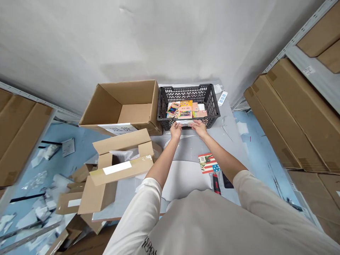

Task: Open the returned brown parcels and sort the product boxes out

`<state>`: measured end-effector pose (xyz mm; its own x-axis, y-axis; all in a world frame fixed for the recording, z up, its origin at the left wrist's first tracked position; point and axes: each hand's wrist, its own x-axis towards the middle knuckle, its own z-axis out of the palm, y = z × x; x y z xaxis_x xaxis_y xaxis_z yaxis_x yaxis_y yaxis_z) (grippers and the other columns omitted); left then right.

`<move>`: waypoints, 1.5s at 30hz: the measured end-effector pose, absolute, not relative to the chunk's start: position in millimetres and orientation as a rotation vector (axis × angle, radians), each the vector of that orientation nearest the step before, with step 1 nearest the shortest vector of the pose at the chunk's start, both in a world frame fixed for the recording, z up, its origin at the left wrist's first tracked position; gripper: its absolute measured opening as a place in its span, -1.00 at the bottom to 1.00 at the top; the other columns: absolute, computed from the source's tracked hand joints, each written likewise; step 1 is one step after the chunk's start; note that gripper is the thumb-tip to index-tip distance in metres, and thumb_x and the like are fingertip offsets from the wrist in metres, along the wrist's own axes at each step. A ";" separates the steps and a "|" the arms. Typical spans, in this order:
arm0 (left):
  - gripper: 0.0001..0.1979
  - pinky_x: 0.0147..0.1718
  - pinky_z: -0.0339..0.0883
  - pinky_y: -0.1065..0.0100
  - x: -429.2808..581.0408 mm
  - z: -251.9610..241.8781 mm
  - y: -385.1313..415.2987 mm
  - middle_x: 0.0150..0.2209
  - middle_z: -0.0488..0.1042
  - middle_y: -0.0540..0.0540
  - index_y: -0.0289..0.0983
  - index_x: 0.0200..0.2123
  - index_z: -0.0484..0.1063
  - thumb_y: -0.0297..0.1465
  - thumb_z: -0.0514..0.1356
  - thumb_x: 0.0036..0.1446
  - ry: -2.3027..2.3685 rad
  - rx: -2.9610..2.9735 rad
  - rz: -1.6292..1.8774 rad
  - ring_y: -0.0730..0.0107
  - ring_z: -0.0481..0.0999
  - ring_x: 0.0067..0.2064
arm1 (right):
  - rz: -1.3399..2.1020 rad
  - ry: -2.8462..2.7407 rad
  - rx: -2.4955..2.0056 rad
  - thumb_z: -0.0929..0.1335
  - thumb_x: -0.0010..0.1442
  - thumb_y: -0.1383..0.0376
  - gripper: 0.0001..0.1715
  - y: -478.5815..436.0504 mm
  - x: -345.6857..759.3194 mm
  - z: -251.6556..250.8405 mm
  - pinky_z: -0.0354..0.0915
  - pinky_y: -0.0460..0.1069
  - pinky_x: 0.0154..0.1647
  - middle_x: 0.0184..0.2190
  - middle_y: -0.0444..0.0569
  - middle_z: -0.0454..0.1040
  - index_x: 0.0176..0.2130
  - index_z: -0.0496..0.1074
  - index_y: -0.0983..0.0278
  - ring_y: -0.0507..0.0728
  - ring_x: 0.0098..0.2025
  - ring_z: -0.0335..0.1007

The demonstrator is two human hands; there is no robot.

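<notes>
A black plastic crate [162,115] stands at the far side of the table, with several small colourful packs and booklets [185,109] inside. At its front wall is a white paper label [185,123] with dark print. My left hand [175,130] pinches the label's left end, fingers closed. On the other end, my right hand [199,128] has its thumb and fingers closed too. Whether the label is stuck to the crate or only held against it, I cannot tell.
A large open cardboard box [119,124] sits left of the crate, a smaller opened box [124,171] nearer me. A flag-patterned booklet [208,163], a red-black cutter [216,183] and a white remote [222,98] lie rightward. Cartons on shelves [297,113] flank the table [186,148]; packing waste [45,202] litters the floor.
</notes>
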<state>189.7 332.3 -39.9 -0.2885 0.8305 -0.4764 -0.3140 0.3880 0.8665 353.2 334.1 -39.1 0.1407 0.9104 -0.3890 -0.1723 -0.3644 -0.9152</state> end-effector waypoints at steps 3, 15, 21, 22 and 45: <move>-0.51 0.05 0.54 0.23 192.5 -47.6 317.8 0.17 0.67 -0.33 -0.28 0.20 0.58 -0.56 0.43 0.20 1.486 0.482 1.133 0.22 0.73 0.05 | 1.470 -0.764 -1.460 0.57 0.15 0.37 -0.68 319.7 356.1 -45.1 0.63 0.10 0.00 -0.18 0.05 0.77 -0.10 0.54 0.19 0.24 -0.06 0.77; -0.58 0.09 0.50 0.18 184.9 -43.7 222.7 0.12 0.69 -0.29 -0.25 0.09 0.60 -0.42 0.49 0.15 1.402 0.566 0.983 0.18 0.69 0.08 | 1.403 -0.689 -1.593 0.59 0.15 0.37 -0.76 215.4 383.9 -34.9 0.62 0.05 -0.06 -0.29 0.04 0.75 -0.18 0.57 0.23 0.20 -0.17 0.77; -0.60 0.11 0.48 0.15 174.4 -40.2 161.8 0.08 0.69 -0.28 -0.25 0.02 0.61 -0.41 0.51 0.10 1.345 0.657 0.878 0.14 0.67 0.10 | 1.313 -0.578 -1.619 0.57 0.12 0.44 -0.78 134.3 391.8 -30.5 0.61 0.04 -0.01 -0.32 0.00 0.73 -0.22 0.58 0.24 0.16 -0.21 0.73; -0.62 0.10 0.48 0.15 172.9 -41.1 151.4 0.08 0.69 -0.28 -0.24 0.01 0.60 -0.41 0.50 0.10 1.340 0.666 0.859 0.15 0.67 0.10 | 1.300 -0.563 -1.630 0.56 0.11 0.44 -0.78 118.9 392.6 -31.9 0.60 0.04 -0.02 -0.32 -0.01 0.73 -0.22 0.58 0.24 0.15 -0.21 0.73; -0.80 0.19 0.49 0.06 236.2 -100.0 67.8 0.02 0.71 -0.22 -0.20 -0.16 0.66 -0.46 0.37 0.10 1.444 0.830 0.551 0.11 0.65 0.09 | 1.155 -0.738 -2.021 0.52 0.05 0.37 -0.89 30.5 485.4 -107.6 0.54 0.14 0.15 -0.23 0.01 0.73 -0.32 0.62 0.22 0.25 -0.06 0.65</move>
